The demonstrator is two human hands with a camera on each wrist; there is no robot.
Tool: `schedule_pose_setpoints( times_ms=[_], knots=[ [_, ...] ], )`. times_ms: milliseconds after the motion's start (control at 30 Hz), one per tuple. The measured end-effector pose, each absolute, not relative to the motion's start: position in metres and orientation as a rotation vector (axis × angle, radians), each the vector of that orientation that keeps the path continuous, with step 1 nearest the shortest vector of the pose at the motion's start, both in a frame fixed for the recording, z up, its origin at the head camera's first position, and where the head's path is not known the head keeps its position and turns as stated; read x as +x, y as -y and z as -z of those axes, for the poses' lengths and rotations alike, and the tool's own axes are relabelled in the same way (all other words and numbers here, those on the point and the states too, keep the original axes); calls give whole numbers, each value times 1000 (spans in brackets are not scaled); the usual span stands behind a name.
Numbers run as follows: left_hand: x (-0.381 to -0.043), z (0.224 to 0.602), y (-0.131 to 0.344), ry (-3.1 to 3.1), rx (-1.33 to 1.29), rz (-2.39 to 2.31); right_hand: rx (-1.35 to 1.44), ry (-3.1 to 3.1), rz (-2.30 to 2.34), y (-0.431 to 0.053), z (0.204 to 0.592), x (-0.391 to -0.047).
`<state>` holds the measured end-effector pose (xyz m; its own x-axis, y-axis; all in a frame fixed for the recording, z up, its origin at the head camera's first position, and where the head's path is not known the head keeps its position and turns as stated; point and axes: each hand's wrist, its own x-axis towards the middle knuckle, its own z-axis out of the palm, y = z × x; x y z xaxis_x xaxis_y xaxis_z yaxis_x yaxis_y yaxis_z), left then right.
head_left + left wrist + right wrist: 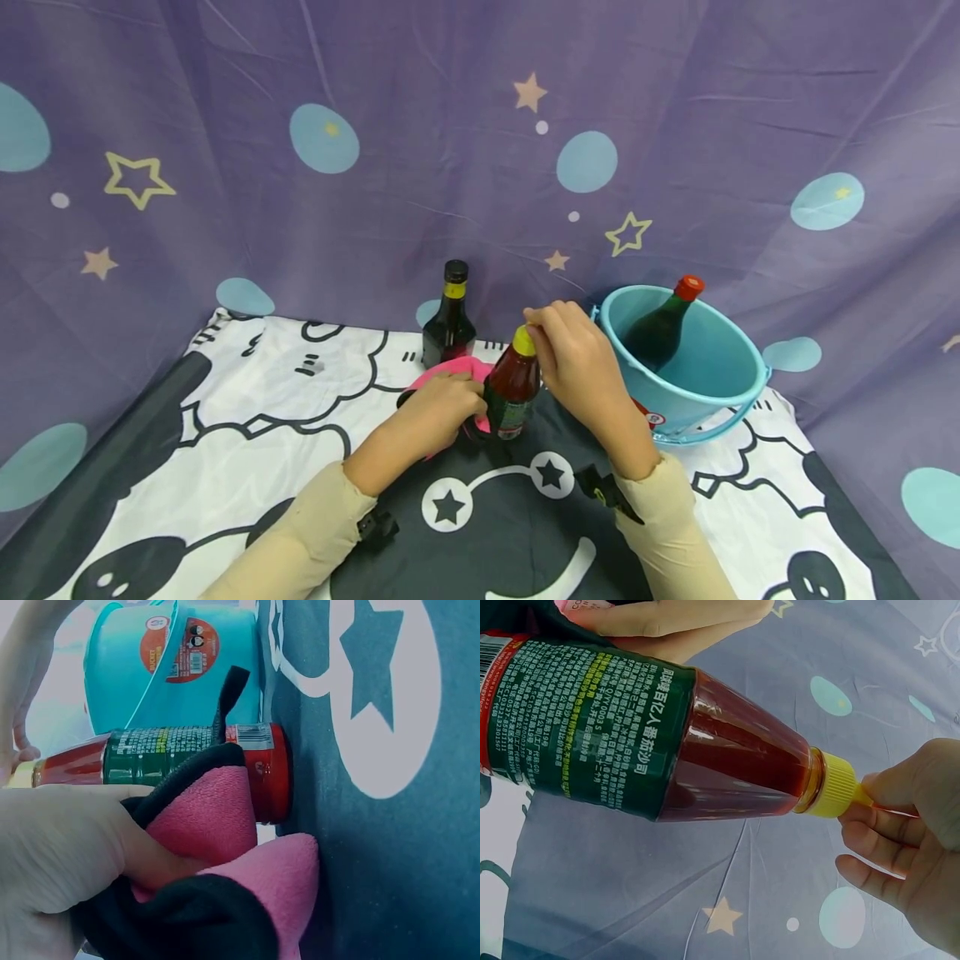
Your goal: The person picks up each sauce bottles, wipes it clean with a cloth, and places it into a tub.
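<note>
Pink cloth with a black edge is in the person's left hand, low on the left side of a red bottle. The left thumb is tucked into the folds, so this hand is gripping the cloth; I cannot tell if the cloth touches the bottle's side. The right hand comes from the other side and pinches the tip of the yellow cap between thumb and finger, while its other fingers bend loosely below. The red bottle is nearly upright over the dark part of the sheet, in the middle, with a green label full of small writing. Behind the cloth stands a dark bottle with a black top. To the right of the right hand is a blue bucket, and in it a green bottle leans, its red top poking over the rim. At the back hangs a purple curtain with stars and blue spots. Both arms wear cream sleeves.
</note>
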<state>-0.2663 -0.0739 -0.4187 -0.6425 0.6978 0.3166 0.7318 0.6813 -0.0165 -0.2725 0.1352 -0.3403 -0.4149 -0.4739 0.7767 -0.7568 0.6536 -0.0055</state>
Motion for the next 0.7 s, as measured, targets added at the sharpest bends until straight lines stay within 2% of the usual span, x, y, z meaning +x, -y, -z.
schedule_pose_setpoints(
  times_ms=[700],
  knots=[
    [-266, 406, 79, 2647, -824, 167, 960, 2082, -484, -136, 340, -273]
  ],
)
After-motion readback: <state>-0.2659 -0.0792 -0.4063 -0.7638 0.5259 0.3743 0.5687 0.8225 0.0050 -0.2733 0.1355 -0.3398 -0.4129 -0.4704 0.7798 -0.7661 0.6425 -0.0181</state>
